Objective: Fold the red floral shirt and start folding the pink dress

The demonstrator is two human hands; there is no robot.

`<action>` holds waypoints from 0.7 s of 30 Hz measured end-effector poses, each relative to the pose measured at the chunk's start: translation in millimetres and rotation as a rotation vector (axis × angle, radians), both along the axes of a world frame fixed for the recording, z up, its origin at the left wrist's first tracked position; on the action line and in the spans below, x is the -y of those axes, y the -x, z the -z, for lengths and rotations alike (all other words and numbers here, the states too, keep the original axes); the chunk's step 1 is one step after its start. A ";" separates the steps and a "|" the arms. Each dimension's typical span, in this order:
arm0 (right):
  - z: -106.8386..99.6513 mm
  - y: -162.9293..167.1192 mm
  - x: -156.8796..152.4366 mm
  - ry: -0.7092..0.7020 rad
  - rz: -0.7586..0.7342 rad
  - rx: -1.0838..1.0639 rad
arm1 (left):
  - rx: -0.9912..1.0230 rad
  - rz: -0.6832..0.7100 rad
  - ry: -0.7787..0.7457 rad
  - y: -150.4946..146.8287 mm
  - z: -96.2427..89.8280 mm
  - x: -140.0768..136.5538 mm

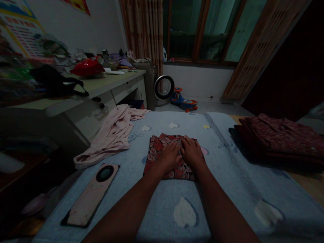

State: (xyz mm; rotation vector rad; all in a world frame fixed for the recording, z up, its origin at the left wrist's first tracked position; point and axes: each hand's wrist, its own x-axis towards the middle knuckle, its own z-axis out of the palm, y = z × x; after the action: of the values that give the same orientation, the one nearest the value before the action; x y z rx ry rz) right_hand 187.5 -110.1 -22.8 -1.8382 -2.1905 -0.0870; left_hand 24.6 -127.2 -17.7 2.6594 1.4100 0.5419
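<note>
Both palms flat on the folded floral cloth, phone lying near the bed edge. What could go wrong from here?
1. The phone lies close to the blanket's left edge; tugging the blanket could tip it off.
2. The folded floral cloth is held flat only by the left hand and right hand; lifting them may let the folds spring open.
3. Dim light could hide uneven edges.

Left hand (169, 156) and right hand (191, 152) press flat on the folded floral cloth (158, 152).
</note>
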 end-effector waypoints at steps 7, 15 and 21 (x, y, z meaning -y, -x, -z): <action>-12.0 5.5 2.2 -0.077 -0.056 -0.063 | 0.010 -0.430 -0.109 23.5 -15.3 -12.2; 8.3 8.7 0.0 -0.036 -0.069 -0.051 | -0.020 -0.428 -0.038 33.8 -0.7 -17.0; 9.6 11.4 1.3 0.077 -0.041 -0.002 | -0.016 -0.456 -0.009 30.9 -4.9 -11.8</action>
State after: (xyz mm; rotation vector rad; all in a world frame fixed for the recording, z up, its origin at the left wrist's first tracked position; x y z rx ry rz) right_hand 176.2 -111.5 -32.4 -1.8315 -2.2588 0.0074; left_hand -6.4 -115.3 -12.8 2.3465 2.0346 0.5579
